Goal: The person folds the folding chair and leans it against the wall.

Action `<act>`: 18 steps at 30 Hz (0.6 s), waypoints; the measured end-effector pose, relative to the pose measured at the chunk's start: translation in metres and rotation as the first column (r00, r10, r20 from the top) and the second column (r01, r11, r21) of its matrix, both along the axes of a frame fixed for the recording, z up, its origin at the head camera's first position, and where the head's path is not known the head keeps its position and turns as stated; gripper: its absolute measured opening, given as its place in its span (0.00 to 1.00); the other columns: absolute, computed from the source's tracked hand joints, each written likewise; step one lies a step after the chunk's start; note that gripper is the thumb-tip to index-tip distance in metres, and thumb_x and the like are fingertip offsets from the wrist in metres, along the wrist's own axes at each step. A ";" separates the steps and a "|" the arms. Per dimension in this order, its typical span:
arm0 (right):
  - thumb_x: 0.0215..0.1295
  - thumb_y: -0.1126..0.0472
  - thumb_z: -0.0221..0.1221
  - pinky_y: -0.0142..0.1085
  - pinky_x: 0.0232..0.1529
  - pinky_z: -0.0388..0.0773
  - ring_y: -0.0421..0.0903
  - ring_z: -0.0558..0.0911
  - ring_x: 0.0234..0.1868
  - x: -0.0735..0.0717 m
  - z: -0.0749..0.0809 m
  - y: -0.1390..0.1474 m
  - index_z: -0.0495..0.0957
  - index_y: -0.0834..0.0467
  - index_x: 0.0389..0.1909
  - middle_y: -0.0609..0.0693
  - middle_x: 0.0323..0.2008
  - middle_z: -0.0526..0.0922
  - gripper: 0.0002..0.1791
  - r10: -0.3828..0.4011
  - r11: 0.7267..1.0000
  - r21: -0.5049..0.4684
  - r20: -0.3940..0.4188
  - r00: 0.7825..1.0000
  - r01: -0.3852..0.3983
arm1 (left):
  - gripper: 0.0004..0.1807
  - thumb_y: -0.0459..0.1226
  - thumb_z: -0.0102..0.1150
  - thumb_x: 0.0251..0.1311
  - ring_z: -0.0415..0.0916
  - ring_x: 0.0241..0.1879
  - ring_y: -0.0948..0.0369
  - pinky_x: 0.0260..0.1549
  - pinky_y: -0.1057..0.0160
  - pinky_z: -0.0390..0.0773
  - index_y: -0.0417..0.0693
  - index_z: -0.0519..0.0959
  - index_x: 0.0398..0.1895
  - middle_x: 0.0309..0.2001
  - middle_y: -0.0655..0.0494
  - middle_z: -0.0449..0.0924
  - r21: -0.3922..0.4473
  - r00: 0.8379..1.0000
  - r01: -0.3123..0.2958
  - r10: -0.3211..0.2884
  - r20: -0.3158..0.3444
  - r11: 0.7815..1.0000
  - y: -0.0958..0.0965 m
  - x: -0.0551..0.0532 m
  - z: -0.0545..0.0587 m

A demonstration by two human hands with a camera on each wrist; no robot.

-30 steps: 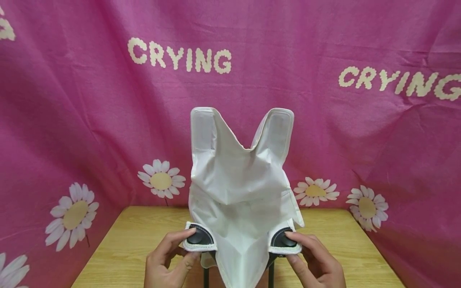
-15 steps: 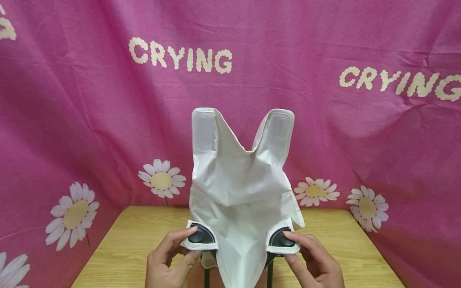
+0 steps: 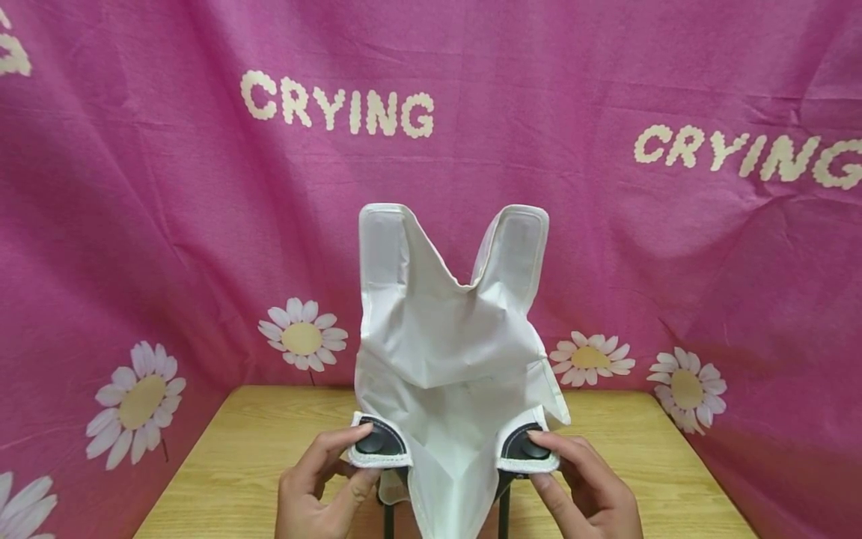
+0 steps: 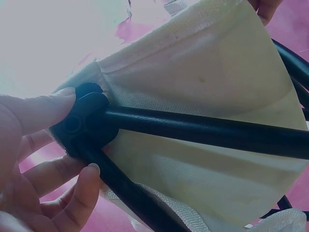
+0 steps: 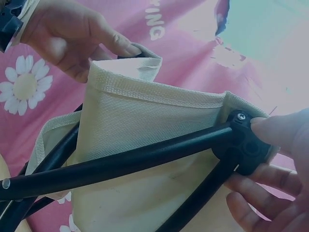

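Observation:
A folding chair with a white fabric seat [image 3: 458, 352] stands in the middle of the head view, two flaps pointing up at its far side. Black tubes [image 4: 207, 129] run beneath the cloth and meet in plastic corner joints. My left hand [image 3: 323, 486] pinches the near left corner [image 3: 378, 443], fingers on its black patch and thumb below. At the near right corner [image 3: 526, 447], my right hand [image 3: 594, 486] pinches in the same way. Each wrist view shows the corner's underside: the left joint [image 4: 84, 121] and the right joint [image 5: 244, 145] lie against my fingers.
A light wooden table [image 3: 242, 449] lies under the chair. Behind it and along both sides hangs a pink cloth [image 3: 471, 97] with daisies and pale lettering. One chair leg [image 3: 503, 513] shows below the fabric, near the bottom of the head view.
My hands have drawn very slightly closer together, carrying the two near corners inward. The tall flaps sit a touch lower. Both grips are the same.

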State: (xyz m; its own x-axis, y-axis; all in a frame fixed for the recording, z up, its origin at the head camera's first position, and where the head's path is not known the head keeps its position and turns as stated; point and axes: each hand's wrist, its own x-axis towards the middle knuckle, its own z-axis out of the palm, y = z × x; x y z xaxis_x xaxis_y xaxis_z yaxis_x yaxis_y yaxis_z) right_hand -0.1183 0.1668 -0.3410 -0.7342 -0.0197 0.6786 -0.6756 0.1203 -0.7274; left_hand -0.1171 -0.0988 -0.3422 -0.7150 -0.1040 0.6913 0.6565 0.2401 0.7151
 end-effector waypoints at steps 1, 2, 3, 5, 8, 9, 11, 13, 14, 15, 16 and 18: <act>0.52 0.80 0.56 0.31 0.46 0.74 0.48 0.76 0.40 0.000 0.000 0.000 0.71 0.70 0.49 0.61 0.40 0.75 0.21 0.001 1.000 0.000 -0.001 1.000 -0.001 | 0.23 0.23 0.64 0.44 0.76 0.34 0.64 0.28 0.68 0.77 0.41 0.75 0.47 0.42 0.49 0.80 0.000 1.000 -0.001 0.001 0.008 1.000 0.000 0.000 0.000; 0.52 0.80 0.56 0.31 0.46 0.74 0.48 0.76 0.40 0.000 0.000 0.000 0.71 0.70 0.49 0.61 0.40 0.75 0.21 -0.005 1.000 0.004 0.004 1.000 0.005 | 0.23 0.23 0.64 0.44 0.76 0.34 0.64 0.28 0.68 0.77 0.41 0.75 0.47 0.42 0.50 0.80 -0.003 1.000 -0.003 0.003 0.014 1.000 0.001 0.001 0.001; 0.52 0.80 0.56 0.31 0.46 0.74 0.48 0.76 0.40 0.000 0.000 0.000 0.71 0.70 0.49 0.61 0.40 0.75 0.21 -0.006 1.000 0.004 0.003 1.000 0.006 | 0.23 0.24 0.64 0.44 0.76 0.33 0.64 0.28 0.68 0.77 0.42 0.75 0.47 0.41 0.50 0.80 -0.004 1.000 -0.007 0.007 0.024 1.000 0.001 0.001 0.001; 0.52 0.80 0.56 0.31 0.46 0.74 0.48 0.76 0.41 0.000 0.001 0.000 0.71 0.70 0.49 0.61 0.41 0.75 0.21 -0.001 1.000 0.000 -0.002 1.000 0.001 | 0.23 0.24 0.64 0.44 0.76 0.33 0.64 0.28 0.68 0.77 0.43 0.75 0.47 0.41 0.51 0.80 -0.007 0.999 -0.012 0.012 0.032 1.000 0.001 0.001 0.001; 0.52 0.81 0.55 0.32 0.47 0.74 0.48 0.76 0.41 0.000 0.001 0.000 0.71 0.71 0.49 0.62 0.41 0.74 0.21 0.024 1.000 -0.010 -0.024 0.999 -0.024 | 0.23 0.24 0.65 0.44 0.76 0.33 0.64 0.28 0.68 0.77 0.43 0.76 0.47 0.41 0.52 0.80 -0.012 0.999 -0.020 0.020 0.031 1.000 0.002 0.002 0.001; 0.52 0.81 0.55 0.32 0.47 0.74 0.48 0.76 0.41 0.000 0.002 0.000 0.71 0.72 0.49 0.63 0.41 0.74 0.21 0.029 0.999 -0.013 -0.028 0.999 -0.030 | 0.23 0.25 0.65 0.44 0.76 0.33 0.64 0.28 0.68 0.77 0.43 0.76 0.47 0.41 0.52 0.80 -0.012 0.999 -0.021 0.021 0.032 1.000 0.003 0.002 0.001; 0.52 0.80 0.55 0.32 0.46 0.74 0.48 0.76 0.41 0.001 0.002 0.000 0.71 0.70 0.49 0.62 0.41 0.75 0.20 0.008 1.000 -0.009 0.001 1.000 -0.008 | 0.23 0.25 0.65 0.44 0.76 0.33 0.64 0.29 0.68 0.77 0.44 0.76 0.47 0.40 0.52 0.80 -0.013 0.999 -0.024 0.024 0.036 1.000 0.003 0.002 0.001; 0.54 0.78 0.56 0.32 0.46 0.74 0.48 0.77 0.41 0.002 0.003 -0.001 0.72 0.68 0.50 0.60 0.42 0.75 0.20 -0.024 1.000 -0.001 0.048 0.999 0.024 | 0.23 0.26 0.65 0.44 0.76 0.32 0.63 0.29 0.68 0.77 0.44 0.76 0.47 0.40 0.53 0.80 -0.012 0.999 -0.028 0.028 0.042 1.000 0.004 0.002 0.002; 0.54 0.77 0.56 0.32 0.46 0.74 0.48 0.77 0.41 0.003 0.004 -0.001 0.72 0.67 0.50 0.59 0.42 0.75 0.20 -0.043 0.999 0.006 0.078 0.996 0.042 | 0.22 0.26 0.65 0.45 0.76 0.32 0.64 0.29 0.68 0.77 0.45 0.76 0.47 0.40 0.53 0.80 -0.011 0.998 -0.029 0.030 0.050 1.000 0.004 0.003 0.002; 0.54 0.76 0.57 0.32 0.46 0.74 0.49 0.77 0.41 0.004 0.005 -0.001 0.72 0.66 0.50 0.58 0.42 0.75 0.20 -0.056 0.998 0.012 0.100 0.993 0.055 | 0.23 0.26 0.65 0.45 0.76 0.32 0.63 0.29 0.68 0.77 0.44 0.76 0.47 0.40 0.53 0.80 -0.011 0.998 -0.028 0.028 0.051 1.000 0.005 0.003 0.002; 0.55 0.75 0.57 0.32 0.46 0.74 0.49 0.77 0.41 0.004 0.005 -0.001 0.73 0.65 0.50 0.57 0.42 0.76 0.19 -0.073 0.997 0.019 0.130 0.989 0.071 | 0.23 0.26 0.65 0.45 0.76 0.32 0.63 0.29 0.68 0.77 0.44 0.76 0.47 0.40 0.52 0.80 -0.010 0.998 -0.026 0.027 0.054 1.000 0.005 0.003 0.002; 0.55 0.74 0.57 0.32 0.46 0.74 0.49 0.77 0.41 0.005 0.007 -0.002 0.73 0.64 0.50 0.56 0.42 0.76 0.19 -0.087 0.996 0.028 0.161 0.983 0.084 | 0.23 0.26 0.65 0.45 0.76 0.32 0.63 0.29 0.67 0.77 0.44 0.76 0.47 0.41 0.52 0.80 -0.010 0.998 -0.022 0.023 0.057 1.000 0.005 0.003 0.003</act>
State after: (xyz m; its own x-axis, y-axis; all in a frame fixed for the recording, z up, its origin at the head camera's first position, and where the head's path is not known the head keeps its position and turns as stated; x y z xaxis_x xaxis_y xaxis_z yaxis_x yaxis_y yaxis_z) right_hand -0.1134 0.1647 -0.3345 -0.8339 0.0352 0.5508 -0.5357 0.1887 -0.8230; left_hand -0.1141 -0.0942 -0.3394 -0.7506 -0.1141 0.6508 0.6094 0.2613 0.7486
